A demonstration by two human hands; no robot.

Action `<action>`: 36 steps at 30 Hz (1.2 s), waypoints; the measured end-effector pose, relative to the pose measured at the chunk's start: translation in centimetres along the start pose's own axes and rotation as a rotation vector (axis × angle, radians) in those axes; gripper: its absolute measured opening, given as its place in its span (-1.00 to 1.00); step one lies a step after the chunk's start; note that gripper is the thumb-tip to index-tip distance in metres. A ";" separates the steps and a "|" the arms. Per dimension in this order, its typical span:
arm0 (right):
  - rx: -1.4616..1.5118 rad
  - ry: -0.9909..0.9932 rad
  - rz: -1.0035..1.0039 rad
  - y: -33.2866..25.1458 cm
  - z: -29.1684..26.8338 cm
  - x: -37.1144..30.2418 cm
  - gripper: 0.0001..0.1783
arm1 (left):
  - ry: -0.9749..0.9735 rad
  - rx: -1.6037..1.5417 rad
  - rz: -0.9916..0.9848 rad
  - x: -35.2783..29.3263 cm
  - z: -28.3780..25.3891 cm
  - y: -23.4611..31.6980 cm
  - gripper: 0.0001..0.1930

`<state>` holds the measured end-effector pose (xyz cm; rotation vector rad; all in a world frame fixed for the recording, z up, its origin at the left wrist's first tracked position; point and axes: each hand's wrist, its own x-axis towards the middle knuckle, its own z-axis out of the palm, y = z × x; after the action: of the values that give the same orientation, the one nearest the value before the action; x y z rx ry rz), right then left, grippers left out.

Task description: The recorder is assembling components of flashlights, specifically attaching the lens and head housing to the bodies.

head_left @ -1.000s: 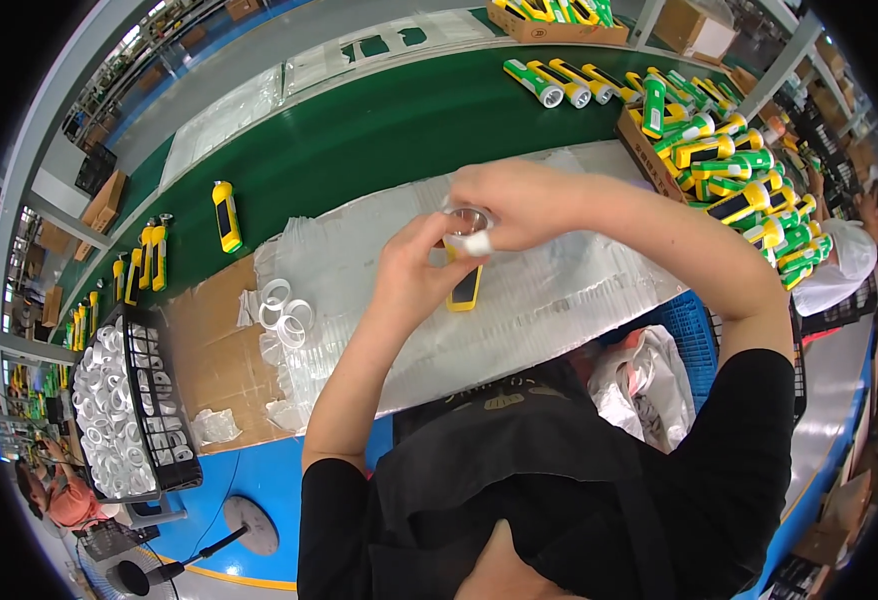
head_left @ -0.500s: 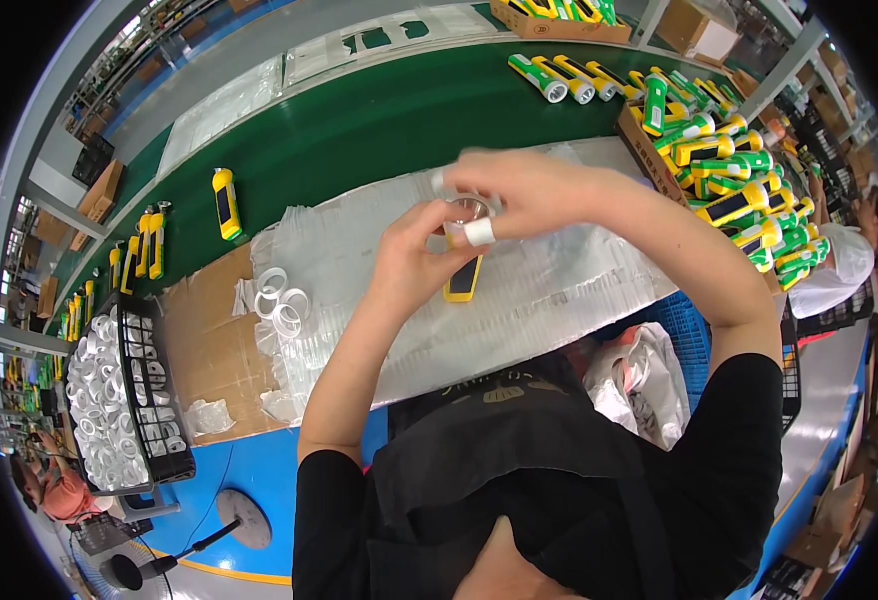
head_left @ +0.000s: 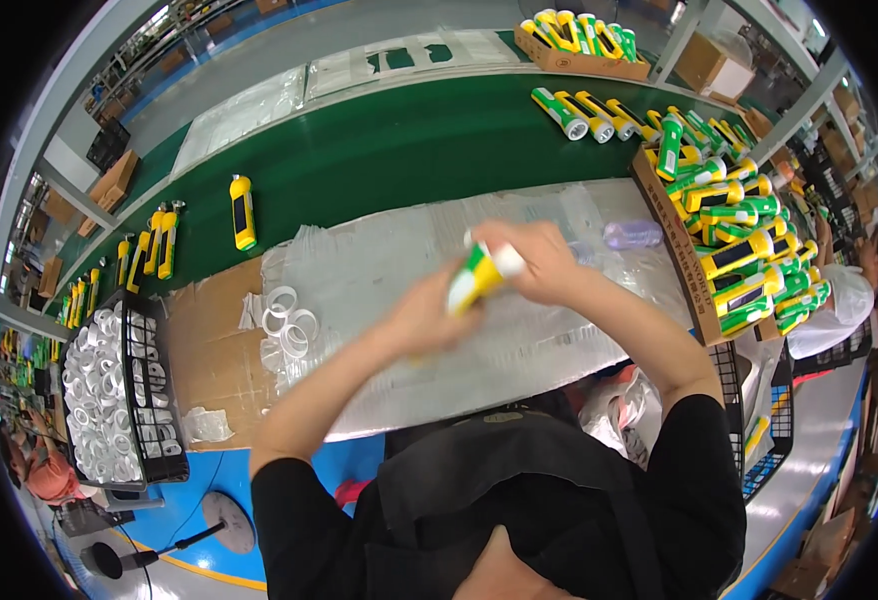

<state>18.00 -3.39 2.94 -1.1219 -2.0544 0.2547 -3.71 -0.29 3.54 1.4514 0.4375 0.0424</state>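
Observation:
A yellow, green and white flashlight (head_left: 476, 283) is held tilted between both my hands above the middle of the plastic-covered work surface (head_left: 379, 265). My left hand (head_left: 431, 318) wraps its lower body. My right hand (head_left: 539, 262) has its fingers closed at the upper end, where white shows by the thumb. Motion smears both hands, and the fingers hide much of the flashlight. Several loose white rings (head_left: 300, 335) lie on the surface to the left of my left forearm.
At left stands a black basket (head_left: 139, 385) full of white rings. Single flashlights (head_left: 244, 212) stand along the green belt (head_left: 359, 150). A cardboard box (head_left: 681, 255) heaped with flashlights is at right, beside a clear purplish plastic item (head_left: 633, 235). Another filled box (head_left: 589, 64) sits farther back.
The flashlight has turned from pointing away, clear lens showing, to a tilt with its green side visible. My right forearm has dropped lower, uncovering the purplish item. The whole view has shifted slightly.

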 end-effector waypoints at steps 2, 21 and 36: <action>-0.031 0.030 0.169 2.7 3.0 0.2 -0.60 | 0.567 0.787 0.217 3.5 -3.4 -3.2 -0.39; -0.780 0.349 0.819 28.2 -1.4 5.7 -0.62 | 1.420 1.103 -0.593 -6.6 -32.3 -11.7 -0.29; 0.964 0.248 0.817 0.0 6.7 -0.3 -0.38 | 0.682 0.505 0.251 -0.1 0.3 -5.0 -0.39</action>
<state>13.37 -2.48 -1.85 -1.1739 -0.9144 1.2668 -4.90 -1.25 -1.26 1.9733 0.8581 0.6846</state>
